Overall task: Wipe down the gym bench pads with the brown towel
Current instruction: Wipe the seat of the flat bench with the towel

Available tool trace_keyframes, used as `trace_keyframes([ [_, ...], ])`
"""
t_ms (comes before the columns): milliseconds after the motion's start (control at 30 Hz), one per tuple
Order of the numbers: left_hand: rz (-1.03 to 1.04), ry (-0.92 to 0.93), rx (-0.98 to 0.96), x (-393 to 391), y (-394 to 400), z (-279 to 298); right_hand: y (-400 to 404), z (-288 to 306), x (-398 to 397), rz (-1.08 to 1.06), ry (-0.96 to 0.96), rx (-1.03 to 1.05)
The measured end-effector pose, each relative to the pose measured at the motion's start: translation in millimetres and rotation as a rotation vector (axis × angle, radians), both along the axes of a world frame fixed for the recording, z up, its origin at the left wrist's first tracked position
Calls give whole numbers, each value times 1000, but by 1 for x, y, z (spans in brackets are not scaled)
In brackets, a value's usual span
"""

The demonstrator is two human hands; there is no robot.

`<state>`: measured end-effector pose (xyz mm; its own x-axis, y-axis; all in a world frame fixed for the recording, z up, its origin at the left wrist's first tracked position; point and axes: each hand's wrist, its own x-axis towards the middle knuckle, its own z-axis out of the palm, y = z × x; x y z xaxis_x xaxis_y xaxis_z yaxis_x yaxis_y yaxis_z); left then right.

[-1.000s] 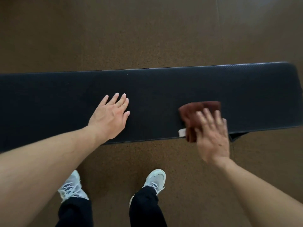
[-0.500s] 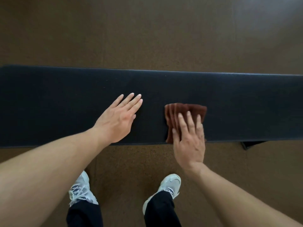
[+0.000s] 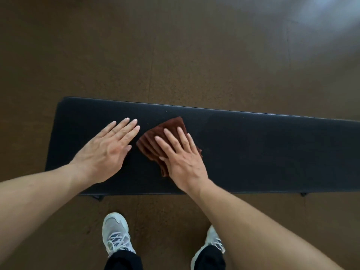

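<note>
Floor: we stand on a brown speckled floor (image 3: 175,55) that fills most of the view, with a pale glare patch at the upper right.
Bench pad: the black bench pad (image 3: 263,152) runs across the middle; its left end is now in sight, where a second ago its right end was, so our wiping has travelled leftward along the pad.
Meaning for the task: we judge the right and middle stretches covered and only the short left end left to wipe on this pad.
Left hand: our left hand (image 3: 109,151) lies flat on the pad, fingers straight and together, holding nothing, bracing us.
Right hand: our right hand (image 3: 181,158) presses flat on the towel with fingers spread, not curled round it.
Brown towel: the folded brown towel (image 3: 155,141) lies on the pad under the right hand, just beside the left hand's fingertips.
In the way: the left hand sits on the unwiped end, squarely in the towel's path.
Shoes: our pale shoes (image 3: 116,234) stand on the floor, near the pad's front edge.
</note>
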<state>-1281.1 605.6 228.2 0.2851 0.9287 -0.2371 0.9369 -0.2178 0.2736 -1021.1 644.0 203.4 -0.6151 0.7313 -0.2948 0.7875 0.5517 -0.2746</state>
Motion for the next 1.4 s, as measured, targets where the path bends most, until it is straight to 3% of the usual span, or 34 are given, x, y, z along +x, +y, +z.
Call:
trace_keyframes([
  [200, -180, 125, -19, -43, 8, -3, 66, 1, 6, -248, -18, -11],
  [367, -85, 57, -11, -14, 21, -12, 109, -3, 65, -758, -47, -15],
  [433, -48, 13, -22, 8, 25, -14, 109, 0, 95, -847, -45, -35],
  [533, 10, -25, -26, 34, 25, -16, 91, 1, 107, -809, 23, -9],
  [667, -5, -18, -18, 41, 18, -19, 31, -4, 65, -758, 101, 129],
  [800, -32, 14, 6, 29, 13, -16, -71, -9, 6, -298, 174, 124],
  [900, -107, 82, 21, 26, 7, -13, -118, -14, -22, -83, 145, 65],
  [1133, -62, 117, -26, 72, 13, -6, -77, -20, 49, 306, 80, 104],
  [1267, -9, 90, -46, 117, 24, 0, -61, -17, 147, 126, 17, 157],
  [1400, -44, 81, -130, 161, 27, 0, -46, -8, 225, -303, -33, 115],
])
